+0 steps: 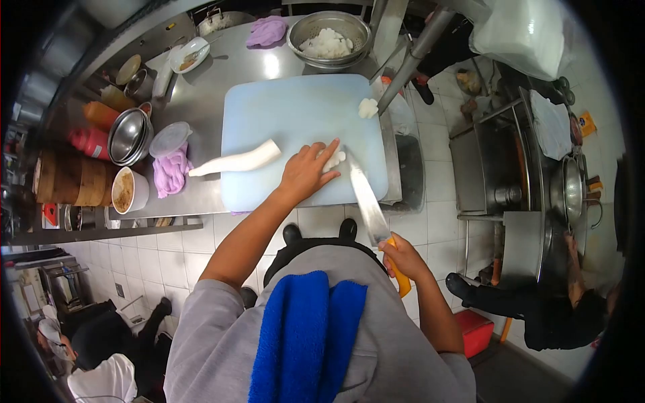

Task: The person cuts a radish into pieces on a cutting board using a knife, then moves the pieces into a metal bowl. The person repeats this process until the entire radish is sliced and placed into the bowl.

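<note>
My left hand (309,173) rests on the cutting board (269,104), fingers stretched and thumb apart, touching small white radish slices (335,160) partly hidden under it. In my right hand (405,257) is a large kitchen knife (365,200), gripped by its yellow handle. Its blade tip lies just right of the slices, over the board. A long peeled white radish (238,161) lies left of my left hand, its thin end past the board's edge. More white slices (367,108) sit at the board's upper right corner.
A metal colander (359,33) of white pieces stands behind the board. Purple cloths (171,172), steel bowls (127,136) and a white tub (138,191) are at left. A metal post (413,60) rises at the board's right corner. Other people work on both sides.
</note>
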Motion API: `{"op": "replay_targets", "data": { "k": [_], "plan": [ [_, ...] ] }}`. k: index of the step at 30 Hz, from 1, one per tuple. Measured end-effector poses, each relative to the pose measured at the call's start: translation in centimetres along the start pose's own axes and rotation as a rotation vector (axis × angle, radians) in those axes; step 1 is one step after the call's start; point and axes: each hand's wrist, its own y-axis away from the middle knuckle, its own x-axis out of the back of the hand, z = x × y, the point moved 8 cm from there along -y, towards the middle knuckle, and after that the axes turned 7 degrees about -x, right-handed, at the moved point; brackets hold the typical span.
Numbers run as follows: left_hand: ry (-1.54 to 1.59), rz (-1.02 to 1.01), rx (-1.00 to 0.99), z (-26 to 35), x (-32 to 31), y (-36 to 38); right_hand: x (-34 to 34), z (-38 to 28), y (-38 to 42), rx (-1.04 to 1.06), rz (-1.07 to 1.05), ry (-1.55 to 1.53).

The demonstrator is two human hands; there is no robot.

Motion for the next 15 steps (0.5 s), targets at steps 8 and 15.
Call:
{"op": "replay_targets", "data": {
  "k": [8,15],
  "plan": [
    [0.091,0.048,0.102,-1.6,0.3,-3.0,-0.8,-6.2,-2.7,0.099,0.062,0.184],
    [0.008,0.302,0.105,-5.8,10.9,-17.5,1.3,-17.1,0.3,0.233,0.318,0.378]
  ]
}}
